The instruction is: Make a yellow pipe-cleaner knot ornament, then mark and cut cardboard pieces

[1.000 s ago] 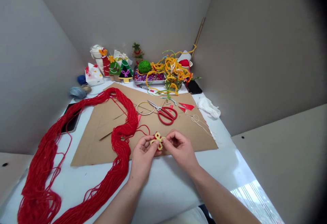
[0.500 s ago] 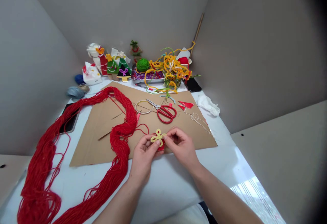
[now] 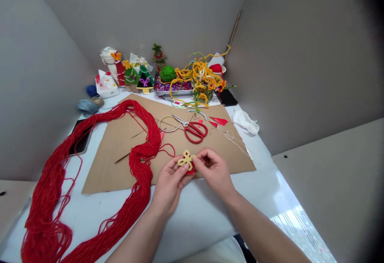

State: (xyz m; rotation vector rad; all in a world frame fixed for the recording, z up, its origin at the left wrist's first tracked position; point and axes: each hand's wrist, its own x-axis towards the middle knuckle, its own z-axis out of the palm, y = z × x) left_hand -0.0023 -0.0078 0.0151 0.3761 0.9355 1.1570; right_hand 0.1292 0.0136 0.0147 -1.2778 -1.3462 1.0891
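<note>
My left hand (image 3: pixel 169 184) and my right hand (image 3: pixel 212 171) meet over the near edge of a brown cardboard sheet (image 3: pixel 120 151). Both pinch a small yellow looped cord bow (image 3: pixel 186 159) with a red piece (image 3: pixel 190 171) behind it. The left thumb and fingers grip its left side. On the bow's right side, the fingertips of my right hand close on it. A long bundle of red string (image 3: pixel 141 163) lies just left of my left hand.
Red-handled scissors (image 3: pixel 193 131) and a thin ring (image 3: pixel 169 123) lie further back on the cardboard, with red triangles (image 3: pixel 219 121) and white cord (image 3: pixel 232 139) to the right. A tray with orange and yellow cords (image 3: pixel 201 81), felt ornaments (image 3: pixel 135 75), yarn balls (image 3: pixel 87 105) and a dark phone (image 3: pixel 79 143) ring the table.
Both hands shifted slightly with the bow; the red piece behind it now shows. The view tilted a little, so the table items sit higher.
</note>
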